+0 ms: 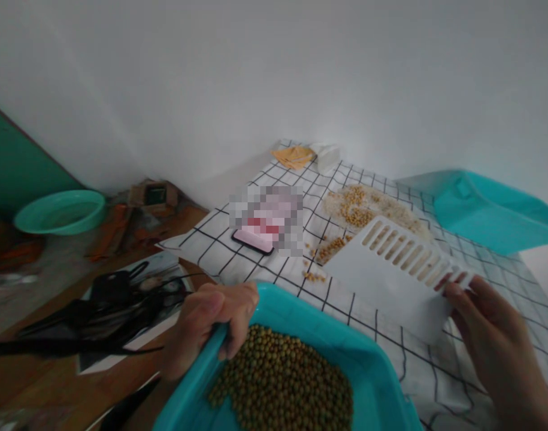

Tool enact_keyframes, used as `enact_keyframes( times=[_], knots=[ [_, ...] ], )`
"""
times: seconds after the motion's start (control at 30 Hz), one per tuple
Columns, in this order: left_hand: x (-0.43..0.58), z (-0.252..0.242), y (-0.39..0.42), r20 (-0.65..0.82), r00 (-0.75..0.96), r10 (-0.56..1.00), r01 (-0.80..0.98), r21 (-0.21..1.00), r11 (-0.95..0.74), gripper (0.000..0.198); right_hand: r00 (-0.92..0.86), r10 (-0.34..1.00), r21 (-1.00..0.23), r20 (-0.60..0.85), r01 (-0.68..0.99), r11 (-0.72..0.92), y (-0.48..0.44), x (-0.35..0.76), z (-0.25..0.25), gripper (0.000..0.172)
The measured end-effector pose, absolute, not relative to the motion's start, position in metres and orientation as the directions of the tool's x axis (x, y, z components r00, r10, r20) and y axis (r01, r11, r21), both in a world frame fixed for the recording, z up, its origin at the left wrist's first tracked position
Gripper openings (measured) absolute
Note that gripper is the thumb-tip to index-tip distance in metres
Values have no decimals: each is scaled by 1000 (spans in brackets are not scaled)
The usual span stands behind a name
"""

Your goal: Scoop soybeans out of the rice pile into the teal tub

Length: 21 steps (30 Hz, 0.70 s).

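Note:
My left hand [208, 326] is closed over the near left rim of a turquoise plastic tray [327, 335] that holds a heap of olive-green beans [285, 380]. My right hand [493, 341] grips the right end of a white slotted plastic board [390, 278], fingers curled round its edge; the board lies tilted over the checked cloth [238, 251]. Beyond the board, loose yellow beans [357, 209] lie scattered on the cloth in a pale patch.
A phone [254, 239] rests on the cloth at the left. A second turquoise tray [489, 212] stands at the far right, a green basin [60, 211] at the far left. Black cables [116, 302] sprawl over the wooden table. A white wall rises behind.

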State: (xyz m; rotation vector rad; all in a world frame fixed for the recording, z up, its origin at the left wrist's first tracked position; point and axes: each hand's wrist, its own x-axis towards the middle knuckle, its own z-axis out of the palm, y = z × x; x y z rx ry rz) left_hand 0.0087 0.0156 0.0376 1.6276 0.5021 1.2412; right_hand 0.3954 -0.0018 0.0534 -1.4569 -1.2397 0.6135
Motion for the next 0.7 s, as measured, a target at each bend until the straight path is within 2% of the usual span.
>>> enact_keyframes(
  times=[0.1, 0.2, 0.47, 0.7],
  knots=[
    [8, 40, 14, 486, 360, 796, -245, 873, -422, 66, 359, 920, -962, 160, 267, 63, 12, 386, 68, 25],
    [11, 40, 14, 467, 343, 815, -240, 883, -404, 67, 329, 922, -964, 202, 232, 129, 31, 373, 80, 30],
    [8, 38, 19, 504, 399, 766, -232, 864, -448, 66, 119, 944, -927, 308, 261, 269, 63, 341, 77, 15],
    [12, 37, 15, 443, 342, 829, -259, 892, -370, 68, 60, 945, -904, 321, 317, 287, 56, 349, 77, 17]
  ],
)
